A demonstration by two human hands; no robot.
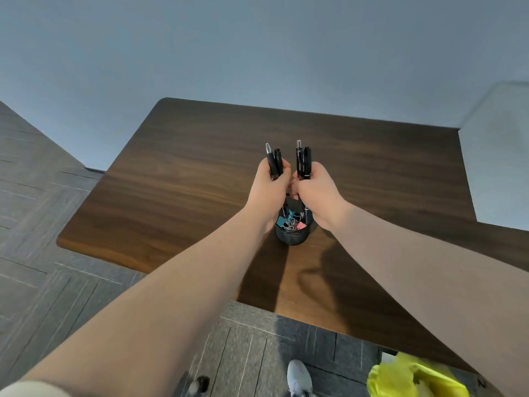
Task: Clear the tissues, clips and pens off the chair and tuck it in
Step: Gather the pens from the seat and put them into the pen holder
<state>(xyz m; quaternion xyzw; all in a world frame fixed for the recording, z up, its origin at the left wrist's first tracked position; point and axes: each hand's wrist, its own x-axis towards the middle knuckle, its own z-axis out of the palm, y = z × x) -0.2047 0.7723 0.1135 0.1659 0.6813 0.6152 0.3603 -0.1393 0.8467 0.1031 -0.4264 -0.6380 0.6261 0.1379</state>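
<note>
Left hand (267, 190) and right hand (317, 193), fingers wrapped around black pens (274, 163), directly above the clip-filled cup (292, 233) on the bench (186, 179).

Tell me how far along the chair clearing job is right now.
Clips already sit in the black cup on the desk. In hand: the left hand and right hand each hold black pens over the cup. Left: dropping them in. The chair and tissues are out of view, so tucking in can't be judged.
</note>
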